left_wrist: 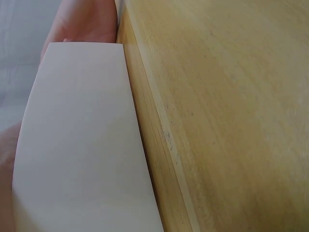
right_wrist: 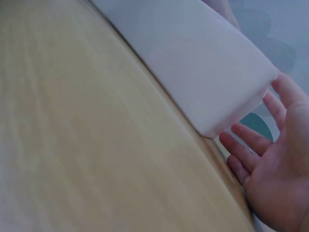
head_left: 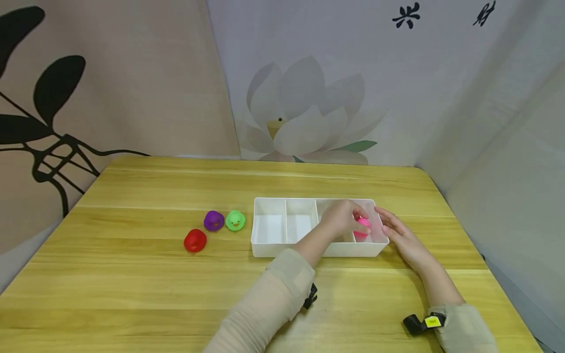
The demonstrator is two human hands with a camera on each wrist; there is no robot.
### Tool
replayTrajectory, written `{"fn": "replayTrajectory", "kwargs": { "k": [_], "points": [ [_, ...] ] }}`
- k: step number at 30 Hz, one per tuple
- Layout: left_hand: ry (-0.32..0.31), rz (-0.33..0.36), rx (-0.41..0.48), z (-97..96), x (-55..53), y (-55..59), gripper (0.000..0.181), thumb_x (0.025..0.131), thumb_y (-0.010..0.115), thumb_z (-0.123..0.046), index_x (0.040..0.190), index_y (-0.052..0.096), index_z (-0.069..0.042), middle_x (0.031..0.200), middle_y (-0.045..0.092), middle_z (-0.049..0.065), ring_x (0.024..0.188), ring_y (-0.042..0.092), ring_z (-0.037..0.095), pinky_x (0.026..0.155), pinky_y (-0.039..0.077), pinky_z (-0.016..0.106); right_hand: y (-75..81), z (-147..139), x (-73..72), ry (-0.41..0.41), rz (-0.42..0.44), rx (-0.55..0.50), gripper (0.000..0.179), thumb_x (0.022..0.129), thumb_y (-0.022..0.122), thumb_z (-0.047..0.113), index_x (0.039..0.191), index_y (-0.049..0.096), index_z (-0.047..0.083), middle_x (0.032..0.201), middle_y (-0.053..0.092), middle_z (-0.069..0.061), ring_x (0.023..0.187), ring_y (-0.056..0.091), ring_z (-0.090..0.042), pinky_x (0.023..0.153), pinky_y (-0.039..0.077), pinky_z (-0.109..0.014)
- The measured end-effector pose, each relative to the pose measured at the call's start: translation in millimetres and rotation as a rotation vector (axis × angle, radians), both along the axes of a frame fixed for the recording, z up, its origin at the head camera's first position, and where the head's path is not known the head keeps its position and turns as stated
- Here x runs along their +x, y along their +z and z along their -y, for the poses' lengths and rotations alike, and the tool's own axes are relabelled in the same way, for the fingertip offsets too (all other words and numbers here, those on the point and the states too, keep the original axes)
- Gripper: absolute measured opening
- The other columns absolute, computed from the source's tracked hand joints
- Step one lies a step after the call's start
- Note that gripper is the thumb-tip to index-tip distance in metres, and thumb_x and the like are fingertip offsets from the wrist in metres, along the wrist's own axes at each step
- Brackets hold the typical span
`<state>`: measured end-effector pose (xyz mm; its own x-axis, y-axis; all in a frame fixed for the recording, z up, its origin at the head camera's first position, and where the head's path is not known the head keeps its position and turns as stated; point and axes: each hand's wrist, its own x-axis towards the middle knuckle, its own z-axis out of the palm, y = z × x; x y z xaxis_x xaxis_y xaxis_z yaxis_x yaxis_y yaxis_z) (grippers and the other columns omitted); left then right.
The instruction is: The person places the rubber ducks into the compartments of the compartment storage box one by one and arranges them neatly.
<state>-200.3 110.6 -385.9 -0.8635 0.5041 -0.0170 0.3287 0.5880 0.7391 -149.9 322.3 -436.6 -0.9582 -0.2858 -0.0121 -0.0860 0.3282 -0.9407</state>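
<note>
Pink toy [head_left: 363, 228] inside the rightmost compartment of the white tray [head_left: 273, 250].
Left hand [head_left: 342, 217] pinches the toy between thumb and fingers; right hand [head_left: 405, 240], fingers loosely extended, touches the tray's right end.

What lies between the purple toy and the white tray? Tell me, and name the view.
A green toy, beside the white tray, in the head view.

Wood-grain surface [head_left: 110, 294] before pale hangings [head_left: 159, 73]
A large white lotus [head_left: 309, 117] is printed at the centre back, black characters [head_left: 406, 15] above it to the right, dark leaves [head_left: 59, 86] on branching stems [head_left: 40, 176] at far left.
</note>
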Motion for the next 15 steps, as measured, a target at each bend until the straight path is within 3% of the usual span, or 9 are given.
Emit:
{"fn": "replayTrajectory", "kwargs": {
  "k": [3, 9, 15],
  "points": [
    [0.01, 0.016, 0.001, -0.4, -0.1, 0.1, 0.028, 0.074, 0.085, -0.024, 0.099, 0.077, -0.016, 0.076, 0.062, -0.014, 0.072, 0.053, 0.004, 0.064, 0.041, 0.018, 0.6, 0.4, 0.0, -0.004, 0.004, -0.003, 0.05, 0.105, 0.038, 0.024, 0.152, 0.024, 0.012, 0.147, 0.03, -0.023, 0.131, 0.029, -0.035, 0.1, 0.031, -0.037],
    [0.022, 0.022, -0.011, -1.6, -1.5, -2.1, 0.027, 0.072, 0.086, -0.024, 0.097, 0.077, -0.017, 0.076, 0.063, -0.014, 0.073, 0.054, 0.003, 0.065, 0.042, 0.018, 1.3, 1.4, 0.4, -0.007, 0.015, -0.021, 0.051, 0.105, 0.039, 0.024, 0.152, 0.024, 0.011, 0.147, 0.027, -0.026, 0.133, 0.024, -0.041, 0.104, 0.019, -0.062],
    [0.025, 0.02, -0.021, -1.9, -1.1, -2.2, 0.025, 0.072, 0.086, -0.025, 0.095, 0.077, -0.018, 0.075, 0.063, -0.015, 0.072, 0.054, 0.003, 0.065, 0.042, 0.018, 2.4, 2.0, 0.8, -0.011, 0.018, -0.02, 0.051, 0.104, 0.039, 0.023, 0.151, 0.024, 0.011, 0.149, 0.025, -0.026, 0.134, 0.021, -0.043, 0.104, 0.015, -0.066]
  ]
}}
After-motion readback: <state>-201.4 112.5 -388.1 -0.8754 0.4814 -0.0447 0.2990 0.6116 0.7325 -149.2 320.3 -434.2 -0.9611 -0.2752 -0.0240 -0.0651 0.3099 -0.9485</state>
